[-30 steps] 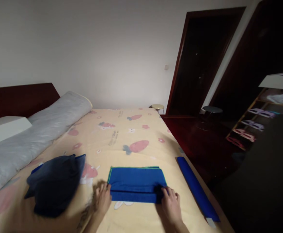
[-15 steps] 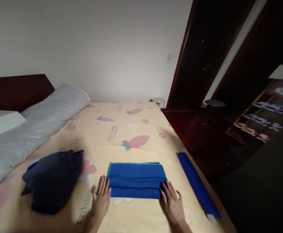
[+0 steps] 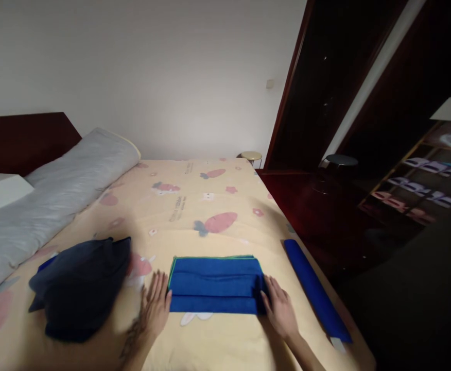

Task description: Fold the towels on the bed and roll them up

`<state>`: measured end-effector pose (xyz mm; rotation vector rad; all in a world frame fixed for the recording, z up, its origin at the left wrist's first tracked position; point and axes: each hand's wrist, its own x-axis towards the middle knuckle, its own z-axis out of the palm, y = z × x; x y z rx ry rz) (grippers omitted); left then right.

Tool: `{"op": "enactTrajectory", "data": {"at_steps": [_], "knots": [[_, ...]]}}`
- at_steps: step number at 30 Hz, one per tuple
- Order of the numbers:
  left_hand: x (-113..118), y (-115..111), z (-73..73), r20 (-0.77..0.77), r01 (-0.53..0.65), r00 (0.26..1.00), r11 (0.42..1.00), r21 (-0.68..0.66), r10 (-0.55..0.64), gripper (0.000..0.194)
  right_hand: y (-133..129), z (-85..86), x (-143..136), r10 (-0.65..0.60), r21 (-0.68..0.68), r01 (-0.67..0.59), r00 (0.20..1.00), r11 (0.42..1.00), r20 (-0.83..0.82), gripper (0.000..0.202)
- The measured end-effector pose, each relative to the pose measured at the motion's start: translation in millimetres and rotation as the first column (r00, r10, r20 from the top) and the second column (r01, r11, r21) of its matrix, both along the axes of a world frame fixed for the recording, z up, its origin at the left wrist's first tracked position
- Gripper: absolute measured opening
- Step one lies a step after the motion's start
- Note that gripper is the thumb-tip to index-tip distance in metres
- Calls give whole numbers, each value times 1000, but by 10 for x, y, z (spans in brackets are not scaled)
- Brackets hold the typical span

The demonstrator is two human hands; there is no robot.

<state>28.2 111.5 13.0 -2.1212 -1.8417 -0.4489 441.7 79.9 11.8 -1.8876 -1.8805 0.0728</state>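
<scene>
A blue towel [image 3: 215, 283] with green edging lies folded flat on the bed, its near strip folded over in a band. My left hand [image 3: 156, 305] rests beside the towel's left end, fingers stretched out and the thumb side close to the edge. At the right end is my right hand [image 3: 281, 308], fingers extended, its thumb at the towel's corner; whether it presses on the cloth I cannot tell. Neither hand grips anything. A dark navy cloth [image 3: 82, 288] lies crumpled to the left of my left hand.
A long, narrow blue folded item [image 3: 314, 288] with a white tag lies along the bed's right edge. The bed sheet [image 3: 218, 190] has a carrot pattern. A grey rolled bedding piece [image 3: 74, 170] lies at the left. Stools [image 3: 252, 155] and a shoe rack [image 3: 414, 175] stand beyond.
My left hand has shifted slightly left, away from the towel's end. My right hand has moved a little outward and up along the right edge. The towel stays folded.
</scene>
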Motion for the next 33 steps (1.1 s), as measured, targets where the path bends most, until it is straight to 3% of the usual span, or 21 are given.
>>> {"op": "enactTrajectory", "data": {"at_steps": [2,4,6,7,9,12,14,16,18,20,22,23,25,28,30,33], "knots": [[372,-34,77,-20,179,984,983,-33,-179,55,42,91,-442,186,-41,-187,982,982,-18,49],[812,-34,105,-30,384,921,917,-110,-390,55,133,158,-937,341,-108,-344,939,933,-44,46],[1005,15,83,-20,488,866,853,-186,-500,53,234,159,-1152,413,-148,-417,909,896,-58,47],[952,54,62,-14,494,861,842,-217,-509,52,272,133,-1097,409,-157,-412,911,897,-53,48],[582,138,26,-13,408,906,881,-239,-423,50,300,52,-705,327,-163,-325,945,932,-18,51],[-122,203,32,-14,143,989,979,-148,-146,50,230,-45,36,98,-125,-91,994,988,48,58],[-257,179,78,-5,61,998,995,-80,-61,53,163,-30,174,37,-72,-33,998,997,60,59],[4,128,128,-9,156,987,984,-81,-158,56,139,45,-94,104,-49,-102,994,994,40,55],[491,97,151,-10,338,939,930,-146,-343,58,182,126,-581,255,-76,-254,967,964,-4,51],[900,130,133,16,448,890,867,-219,-456,60,283,162,-969,367,-115,-370,929,922,-45,51],[990,239,79,45,447,890,849,-283,-454,58,404,134,-1013,386,-138,-390,921,910,-59,54],[892,315,48,51,403,912,863,-305,-408,56,456,101,-886,354,-144,-358,934,923,-53,55],[481,479,-2,45,247,968,919,-307,-246,52,507,20,-415,217,-155,-217,976,964,-18,57],[-246,628,11,55,14,998,991,-135,-7,54,406,-67,358,-62,-128,72,995,989,74,58],[-503,583,86,66,33,997,999,0,-33,58,243,-70,602,-110,-66,117,989,991,97,58],[-389,289,232,-19,217,976,976,21,-217,63,-52,-17,455,31,-12,-30,996,999,89,54]]}}
